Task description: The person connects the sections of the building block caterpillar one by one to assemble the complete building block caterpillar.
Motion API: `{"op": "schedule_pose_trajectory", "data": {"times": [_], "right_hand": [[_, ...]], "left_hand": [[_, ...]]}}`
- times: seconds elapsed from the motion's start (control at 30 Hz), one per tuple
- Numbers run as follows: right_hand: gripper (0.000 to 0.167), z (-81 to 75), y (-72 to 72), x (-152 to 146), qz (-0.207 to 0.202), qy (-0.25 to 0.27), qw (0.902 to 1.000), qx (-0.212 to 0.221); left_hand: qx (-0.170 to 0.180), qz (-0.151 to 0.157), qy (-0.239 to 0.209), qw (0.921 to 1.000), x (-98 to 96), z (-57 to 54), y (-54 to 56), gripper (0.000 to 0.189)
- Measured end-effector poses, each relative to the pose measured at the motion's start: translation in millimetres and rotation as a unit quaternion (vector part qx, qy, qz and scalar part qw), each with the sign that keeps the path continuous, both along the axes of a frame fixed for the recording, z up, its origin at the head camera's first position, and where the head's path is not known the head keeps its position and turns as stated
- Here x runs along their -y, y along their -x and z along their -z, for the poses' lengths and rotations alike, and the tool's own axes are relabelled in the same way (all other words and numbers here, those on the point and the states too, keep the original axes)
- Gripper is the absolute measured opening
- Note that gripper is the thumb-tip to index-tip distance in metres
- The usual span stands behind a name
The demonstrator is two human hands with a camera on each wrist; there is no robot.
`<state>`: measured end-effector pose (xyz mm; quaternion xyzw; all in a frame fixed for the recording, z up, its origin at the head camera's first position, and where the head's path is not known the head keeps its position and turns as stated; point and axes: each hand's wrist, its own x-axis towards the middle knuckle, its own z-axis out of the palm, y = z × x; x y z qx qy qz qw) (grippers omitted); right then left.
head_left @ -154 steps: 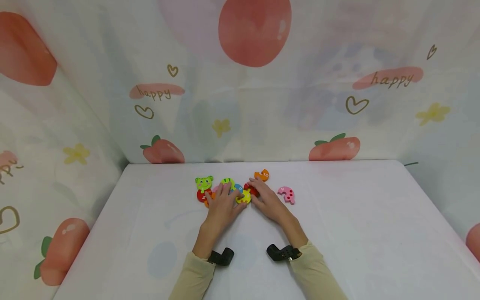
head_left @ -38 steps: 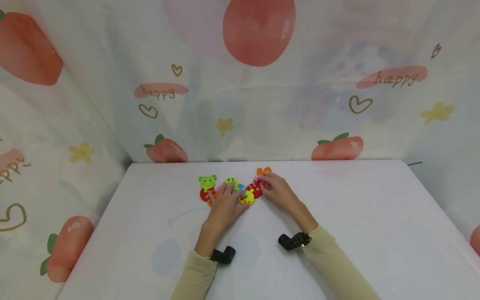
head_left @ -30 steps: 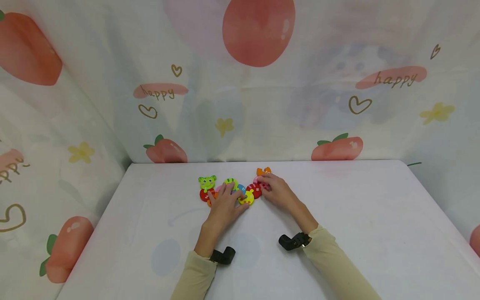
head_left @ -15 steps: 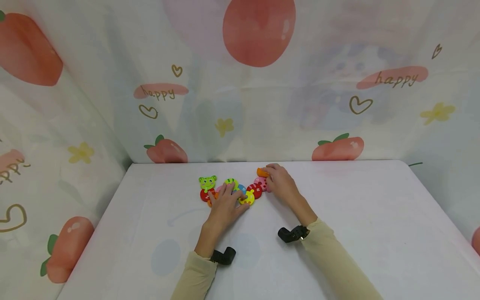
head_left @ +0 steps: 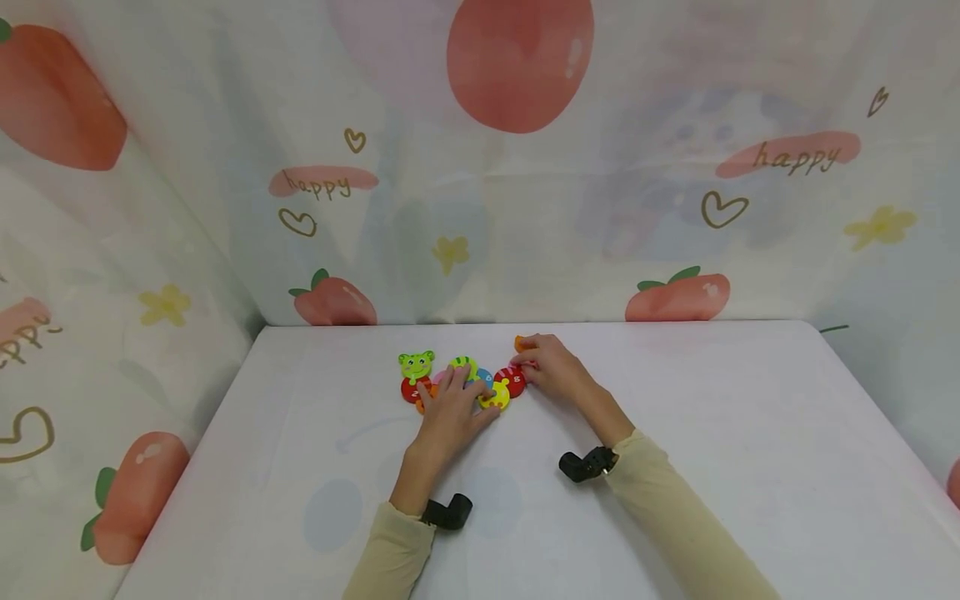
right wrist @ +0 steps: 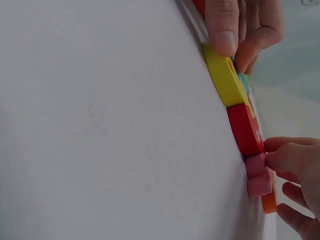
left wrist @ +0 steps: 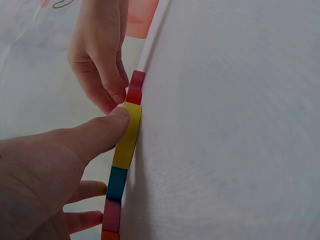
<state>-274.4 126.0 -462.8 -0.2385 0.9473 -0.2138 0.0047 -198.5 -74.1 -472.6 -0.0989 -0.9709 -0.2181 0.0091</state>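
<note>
A wavy row of flat, numbered caterpillar puzzle pieces lies on the white table. It starts at a green animal-face piece [head_left: 416, 364] and a red piece [head_left: 410, 391] on the left. My left hand [head_left: 448, 412] rests spread over the middle pieces, partly hiding the green striped piece [head_left: 463, 363]; its thumb touches the yellow piece [head_left: 496, 396]. My right hand [head_left: 558, 371] pinches the pink piece [right wrist: 258, 175] beside the second red piece [head_left: 512, 382]. Its other fingers lie near the orange end piece [head_left: 519, 342], mostly hidden by that hand in the head view.
The table [head_left: 675, 467] has a white cloth, and its far edge runs just behind the pieces. A printed curtain [head_left: 525, 217] stands up along the back and left. Black wrist cameras sit on both forearms.
My right hand has brought the pink piece from the right to the row's end, moved to the orange piece, and come back to the pink one. My left hand stays over the middle pieces.
</note>
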Motion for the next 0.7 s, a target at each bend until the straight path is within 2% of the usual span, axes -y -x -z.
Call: {"op": "schedule_pose_trajectory", "data": {"times": [0.17, 0.3, 0.47, 0.7], "right_hand": [[0.031, -1.3, 3.4, 0, 0.054, 0.011, 0.9984, -0.007], [0.029, -1.2, 7.6, -7, 0.098, -0.014, 0.995, 0.009], [0.024, 3.7, 9.2, -18, 0.153, 0.025, 0.9873, 0.035], [0.021, 8.3, 7.4, -23, 0.172, 0.063, 0.9828, 0.026]], "left_hand": [[-0.006, -0.002, 0.003, 1.0, 1.0, 2.5, 0.7, 0.03], [-0.007, -0.001, 0.006, 1.0, 0.5, 3.8, 0.9, 0.03], [-0.006, -0.005, 0.004, 1.0, 0.4, 2.5, 0.0, 0.03], [-0.005, -0.005, 0.004, 1.0, -0.3, 1.9, -1.0, 0.03]]}}
